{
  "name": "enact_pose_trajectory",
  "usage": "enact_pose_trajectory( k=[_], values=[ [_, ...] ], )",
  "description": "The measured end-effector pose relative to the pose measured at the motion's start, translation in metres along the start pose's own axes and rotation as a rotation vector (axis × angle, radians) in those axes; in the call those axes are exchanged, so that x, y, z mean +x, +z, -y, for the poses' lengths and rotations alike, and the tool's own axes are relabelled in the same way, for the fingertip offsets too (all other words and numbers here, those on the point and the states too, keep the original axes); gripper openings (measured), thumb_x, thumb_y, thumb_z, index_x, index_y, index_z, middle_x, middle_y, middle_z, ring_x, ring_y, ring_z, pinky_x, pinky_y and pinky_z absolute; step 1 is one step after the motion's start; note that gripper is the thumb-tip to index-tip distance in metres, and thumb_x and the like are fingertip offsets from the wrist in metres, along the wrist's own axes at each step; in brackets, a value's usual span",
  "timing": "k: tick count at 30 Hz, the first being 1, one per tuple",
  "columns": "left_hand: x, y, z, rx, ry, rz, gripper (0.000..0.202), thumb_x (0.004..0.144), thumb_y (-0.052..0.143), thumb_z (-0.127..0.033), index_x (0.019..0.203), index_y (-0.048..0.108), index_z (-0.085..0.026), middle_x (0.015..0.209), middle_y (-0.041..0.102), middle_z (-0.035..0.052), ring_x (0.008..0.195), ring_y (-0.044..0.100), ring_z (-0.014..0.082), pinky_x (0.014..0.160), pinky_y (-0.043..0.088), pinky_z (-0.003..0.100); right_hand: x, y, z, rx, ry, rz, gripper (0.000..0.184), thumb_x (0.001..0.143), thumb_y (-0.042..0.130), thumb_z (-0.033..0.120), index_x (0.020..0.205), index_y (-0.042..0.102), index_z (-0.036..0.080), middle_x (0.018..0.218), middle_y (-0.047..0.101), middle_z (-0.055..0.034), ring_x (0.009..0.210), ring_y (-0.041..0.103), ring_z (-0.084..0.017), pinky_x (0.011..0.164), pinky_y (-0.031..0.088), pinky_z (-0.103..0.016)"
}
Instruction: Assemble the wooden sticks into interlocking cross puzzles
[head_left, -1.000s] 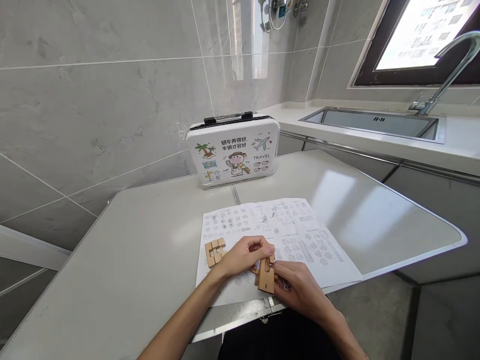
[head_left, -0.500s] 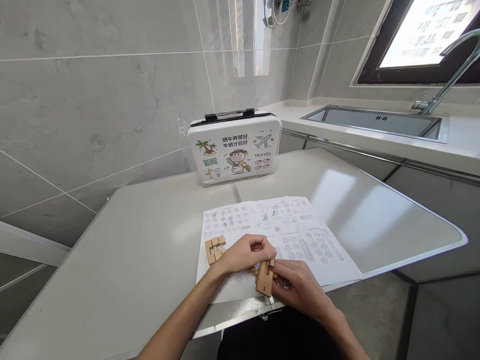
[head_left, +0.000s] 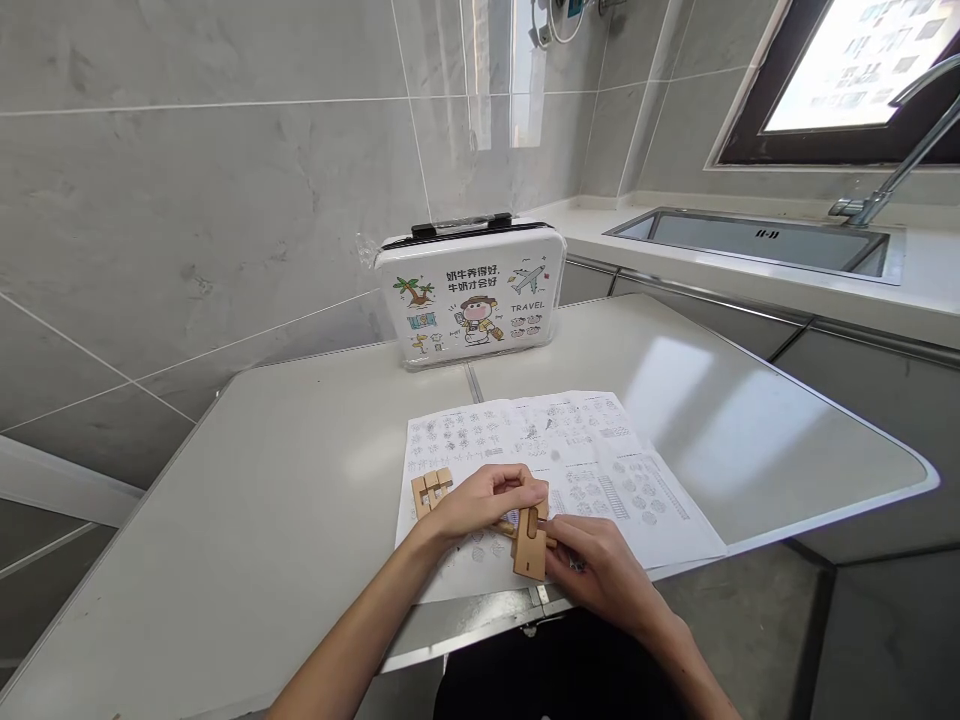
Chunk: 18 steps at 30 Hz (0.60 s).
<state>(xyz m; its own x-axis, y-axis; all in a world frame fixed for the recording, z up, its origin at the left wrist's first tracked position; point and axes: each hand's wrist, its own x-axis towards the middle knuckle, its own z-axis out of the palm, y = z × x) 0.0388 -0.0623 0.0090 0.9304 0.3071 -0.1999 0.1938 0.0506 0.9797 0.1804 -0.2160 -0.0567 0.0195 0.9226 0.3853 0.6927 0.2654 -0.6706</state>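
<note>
A wooden puzzle assembly (head_left: 529, 556) of notched blocks and sticks is held between my two hands, over the near part of a printed sheet (head_left: 600, 480). My left hand (head_left: 487, 500) pinches its upper end with thumb and fingers. From the right, my right hand (head_left: 592, 560) has its fingers closed on the assembly's side, where a thin stick pokes out. Several notched wooden pieces (head_left: 429, 490) lie on the sheet just beyond my left wrist, partly hidden by it. Small line drawings cover the sheet.
A white carry case (head_left: 472, 290) with cartoon prints stands at the back of the folding table (head_left: 300, 500), against the grey tiled wall (head_left: 225, 220). To the right are a counter with a sink (head_left: 757, 240), a tap (head_left: 877, 205) and a window. A metal seam divides the tabletop.
The wooden assembly has turned slightly more upright in my hands. My left thumb now lies flatter across its top, and my right fingers have shifted a little along its side. The view has shifted slightly.
</note>
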Motion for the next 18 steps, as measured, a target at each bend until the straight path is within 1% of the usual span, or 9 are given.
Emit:
enact_pose_trajectory(
  k=[4, 10, 12, 15, 16, 18],
  values=[
    [0.0001, -0.0004, 0.002, 0.015, -0.006, 0.002, 0.04, 0.093, 0.068, -0.056, 0.081, 0.063, -0.018, 0.089, 0.07, 0.0051, 0.086, 0.063, 0.0192, 0.084, 0.05, 0.032, -0.0003, -0.0011, 0.0004, 0.016, 0.017, 0.011, 0.027, 0.097, 0.053, 0.014, 0.074, 0.041, 0.023, 0.064, 0.046, 0.0053, 0.057, 0.037, -0.012, 0.057, 0.027, -0.027],
    [0.0004, 0.0006, 0.0006, 0.035, -0.03, -0.027, 0.043, 0.091, 0.069, -0.059, 0.08, 0.064, -0.017, 0.088, 0.07, 0.0052, 0.083, 0.063, 0.0186, 0.08, 0.049, 0.031, -0.0004, -0.0014, 0.0006, 0.028, 0.024, 0.011, 0.027, 0.099, 0.052, 0.016, 0.075, 0.042, 0.023, 0.064, 0.047, 0.0053, 0.057, 0.039, -0.012, 0.058, 0.027, -0.027],
    [0.0006, 0.0005, 0.0007, 0.05, -0.035, -0.027, 0.043, 0.09, 0.069, -0.059, 0.08, 0.065, -0.017, 0.084, 0.067, 0.0032, 0.078, 0.06, 0.0167, 0.075, 0.046, 0.029, -0.0007, -0.0017, 0.0007, 0.03, 0.025, 0.015, 0.026, 0.1, 0.052, 0.016, 0.076, 0.044, 0.023, 0.065, 0.047, 0.0054, 0.057, 0.039, -0.012, 0.058, 0.027, -0.027],
    [0.0011, -0.0001, 0.0022, 0.074, -0.045, -0.042, 0.044, 0.088, 0.073, -0.058, 0.077, 0.061, -0.018, 0.073, 0.056, -0.0019, 0.068, 0.05, 0.0128, 0.065, 0.039, 0.026, -0.0011, -0.002, 0.001, 0.028, 0.029, 0.018, 0.025, 0.101, 0.052, 0.018, 0.078, 0.046, 0.023, 0.065, 0.047, 0.0054, 0.057, 0.039, -0.012, 0.057, 0.027, -0.027],
    [0.0012, -0.0005, 0.003, 0.074, -0.049, -0.043, 0.044, 0.088, 0.073, -0.058, 0.076, 0.061, -0.018, 0.073, 0.055, -0.0027, 0.067, 0.048, 0.0123, 0.063, 0.037, 0.026, -0.0012, -0.0021, 0.001, 0.03, 0.03, 0.018, 0.024, 0.102, 0.052, 0.019, 0.078, 0.047, 0.023, 0.065, 0.047, 0.0053, 0.057, 0.039, -0.013, 0.057, 0.027, -0.028],
    [0.0016, -0.0014, 0.0054, 0.075, -0.063, -0.037, 0.043, 0.089, 0.071, -0.057, 0.077, 0.061, -0.018, 0.074, 0.056, -0.0023, 0.068, 0.048, 0.0125, 0.064, 0.037, 0.026, -0.0014, -0.0021, 0.001, 0.038, 0.034, 0.015, 0.024, 0.103, 0.052, 0.02, 0.079, 0.049, 0.023, 0.065, 0.048, 0.005, 0.057, 0.04, -0.013, 0.058, 0.028, -0.028]
  ],
)
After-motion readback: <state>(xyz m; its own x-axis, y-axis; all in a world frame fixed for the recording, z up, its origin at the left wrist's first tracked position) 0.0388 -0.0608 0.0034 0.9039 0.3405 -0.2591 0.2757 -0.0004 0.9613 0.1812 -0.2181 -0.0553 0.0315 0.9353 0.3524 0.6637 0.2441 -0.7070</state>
